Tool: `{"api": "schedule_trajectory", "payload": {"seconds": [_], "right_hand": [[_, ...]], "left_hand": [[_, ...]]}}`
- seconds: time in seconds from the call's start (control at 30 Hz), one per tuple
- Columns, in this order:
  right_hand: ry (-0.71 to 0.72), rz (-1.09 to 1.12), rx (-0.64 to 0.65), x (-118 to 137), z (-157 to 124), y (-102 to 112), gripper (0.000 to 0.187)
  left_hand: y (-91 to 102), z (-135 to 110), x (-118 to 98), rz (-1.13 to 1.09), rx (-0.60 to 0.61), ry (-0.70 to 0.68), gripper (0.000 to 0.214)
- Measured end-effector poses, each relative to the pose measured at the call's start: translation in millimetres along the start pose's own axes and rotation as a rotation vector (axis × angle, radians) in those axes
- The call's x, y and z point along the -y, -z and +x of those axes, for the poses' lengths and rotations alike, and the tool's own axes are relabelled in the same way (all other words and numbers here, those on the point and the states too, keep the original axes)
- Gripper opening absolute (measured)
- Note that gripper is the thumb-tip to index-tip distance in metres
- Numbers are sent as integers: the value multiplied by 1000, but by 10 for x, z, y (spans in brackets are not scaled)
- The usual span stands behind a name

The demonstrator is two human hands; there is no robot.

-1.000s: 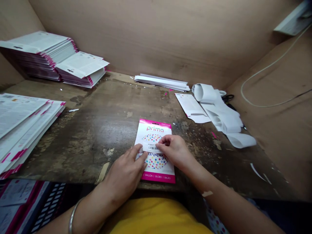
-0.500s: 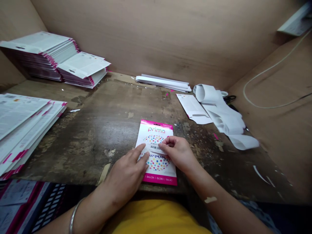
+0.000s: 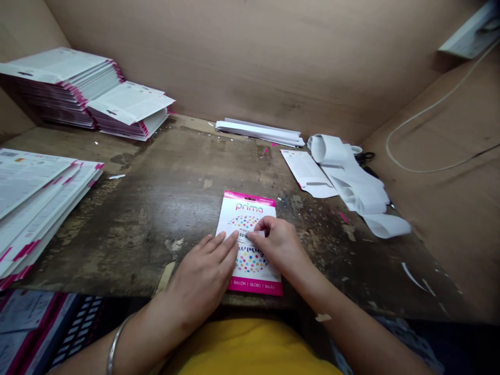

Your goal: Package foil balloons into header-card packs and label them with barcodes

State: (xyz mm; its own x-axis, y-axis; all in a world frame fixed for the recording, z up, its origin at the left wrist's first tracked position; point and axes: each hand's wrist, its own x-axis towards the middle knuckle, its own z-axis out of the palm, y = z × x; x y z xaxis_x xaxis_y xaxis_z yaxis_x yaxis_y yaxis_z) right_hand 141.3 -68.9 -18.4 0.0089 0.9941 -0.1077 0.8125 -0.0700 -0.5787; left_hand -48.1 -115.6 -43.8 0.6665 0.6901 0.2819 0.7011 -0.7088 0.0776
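A white and pink balloon packet (image 3: 252, 263) marked "prima", printed with coloured dots, lies face up near the table's front edge. Across its middle is a white barcode label (image 3: 242, 234), partly covered by fingers. My left hand (image 3: 203, 273) rests flat with its fingers stretched over the packet's left side, fingertips by the label's left end. From the right, my right hand (image 3: 281, 245) pinches the label between thumb and forefinger, close to the packet. Whether the label is stuck down underneath cannot be seen.
Stacks of packets stand at the back left (image 3: 74, 88) and left edge (image 3: 35, 203). White strips (image 3: 260, 131) lie along the back wall. At right are a single packet (image 3: 307, 169), a curled paper roll (image 3: 351, 172) and black-handled scissors (image 3: 365, 157). A cable (image 3: 390, 151) hangs on the right wall.
My right hand has slid left along the label, its fingertips now covering more of the barcode. The left hand's fingers have flattened and drawn closer to it.
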Motion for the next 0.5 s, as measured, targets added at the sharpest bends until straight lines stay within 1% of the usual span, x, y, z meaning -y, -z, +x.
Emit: {"api": "schedule_trajectory", "payload": {"seconds": [0.1, 0.17, 0.23, 0.3, 0.37, 0.4, 0.43, 0.5], "right_hand": [[56, -124, -16, 12, -14, 49, 13], [47, -229, -37, -42, -23, 106, 25], [-11, -281, -50, -131, -40, 166, 36], [-48, -282, -88, -216, -73, 201, 33], [-28, -264, -149, -265, -116, 191, 27], [-3, -259, -165, -275, -137, 169, 27], [30, -258, -164, -280, -156, 138, 30], [104, -265, -142, -296, -188, 70, 36]], "left_hand": [[-11, 6, 1, -8, 7, 8, 37], [-19, 11, -10, -12, 8, 21, 37], [-24, 9, -28, -23, 5, 32, 37], [-25, -6, -37, -60, -22, 30, 36], [-21, -22, -19, -166, -61, 70, 31], [-18, -23, 3, -246, -84, 145, 28], [-14, -13, 31, -340, -111, 261, 25], [2, 41, 89, -555, -175, 546, 30]]}}
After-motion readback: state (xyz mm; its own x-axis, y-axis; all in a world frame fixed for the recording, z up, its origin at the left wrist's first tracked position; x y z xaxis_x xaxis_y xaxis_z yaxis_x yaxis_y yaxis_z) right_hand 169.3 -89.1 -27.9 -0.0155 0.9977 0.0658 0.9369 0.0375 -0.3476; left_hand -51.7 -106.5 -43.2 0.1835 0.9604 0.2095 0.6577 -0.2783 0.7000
